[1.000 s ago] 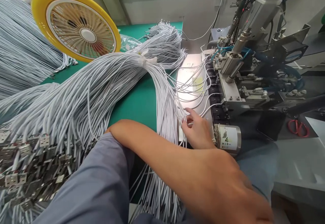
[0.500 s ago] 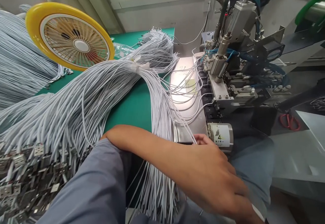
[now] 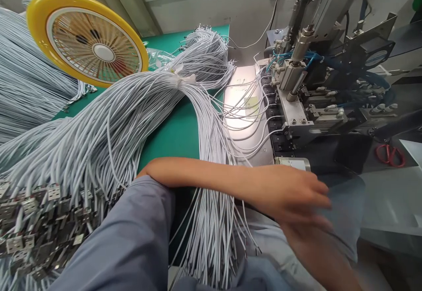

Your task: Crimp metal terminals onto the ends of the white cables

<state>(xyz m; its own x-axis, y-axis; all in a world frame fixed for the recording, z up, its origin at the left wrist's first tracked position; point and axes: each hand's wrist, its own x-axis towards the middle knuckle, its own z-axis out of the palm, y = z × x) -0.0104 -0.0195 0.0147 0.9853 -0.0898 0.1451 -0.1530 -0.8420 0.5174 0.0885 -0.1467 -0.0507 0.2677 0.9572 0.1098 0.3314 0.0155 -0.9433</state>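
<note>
My left hand (image 3: pixel 293 190) extends over the front of the machine, its fingers smeared by motion and their grip unclear. Its bare forearm crosses above a hanging bundle of white cables (image 3: pixel 211 220). From the lower right comes my right forearm (image 3: pixel 323 256); the right hand is mostly hidden under the left one, so its fingers cannot be made out. Several white cables curve over the lit metal plate (image 3: pixel 237 124) into a row of black slots (image 3: pixel 280 141). A pale tie (image 3: pixel 181 80) binds the large cable bundle on the green mat (image 3: pixel 171 137).
A yellow-rimmed fan (image 3: pixel 138 53) stands at the back left, beside more grey cables (image 3: pixel 29 75). Metal connectors (image 3: pixel 29 203) lie at the lower left. The machine with metal cylinders (image 3: pixel 296 58) rises at the right, near red-handled scissors (image 3: pixel 389 155).
My left hand has moved right and up, now covering much of the labelled metal cylinder. The fingers seen earlier beside the cables are hidden. Loose cable ends show below my left forearm. The view has shifted slightly.
</note>
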